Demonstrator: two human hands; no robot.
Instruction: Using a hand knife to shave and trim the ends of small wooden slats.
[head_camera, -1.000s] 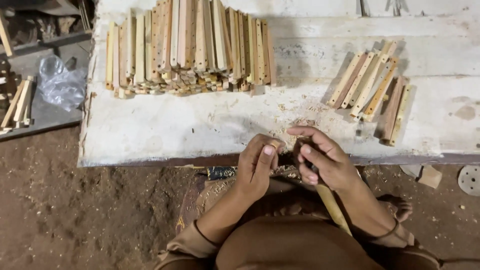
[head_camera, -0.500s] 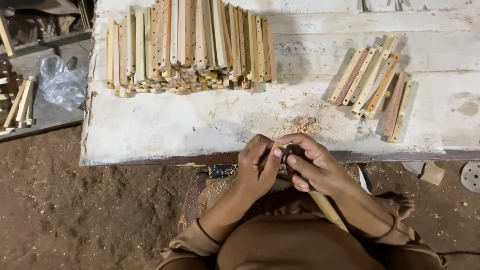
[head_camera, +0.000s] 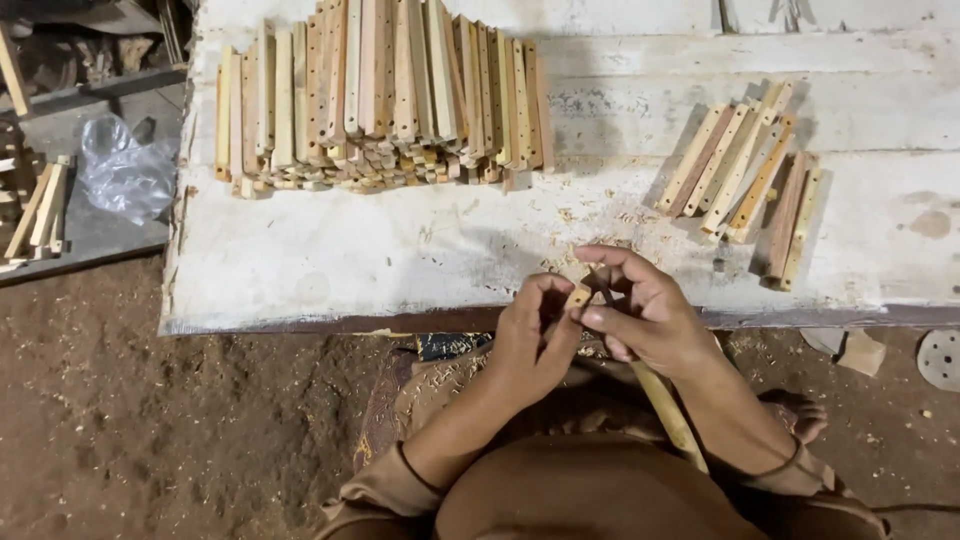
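Left hand (head_camera: 535, 335) grip pinching wooden stick (head_camera: 655, 395) tip, right hand (head_camera: 645, 320) grip closed around it, stick trailing toward lap

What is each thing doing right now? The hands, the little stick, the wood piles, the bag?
left hand: closed on the end of the wooden stick, at the board's edge
right hand: gripping the same stick
wooden stick: held in both hands, slanting down toward the lap
big pile of sticks: stacked, untouched
small pile of sticks: lying flat in a row
white board: dusted with shavings
plastic bag: crumpled
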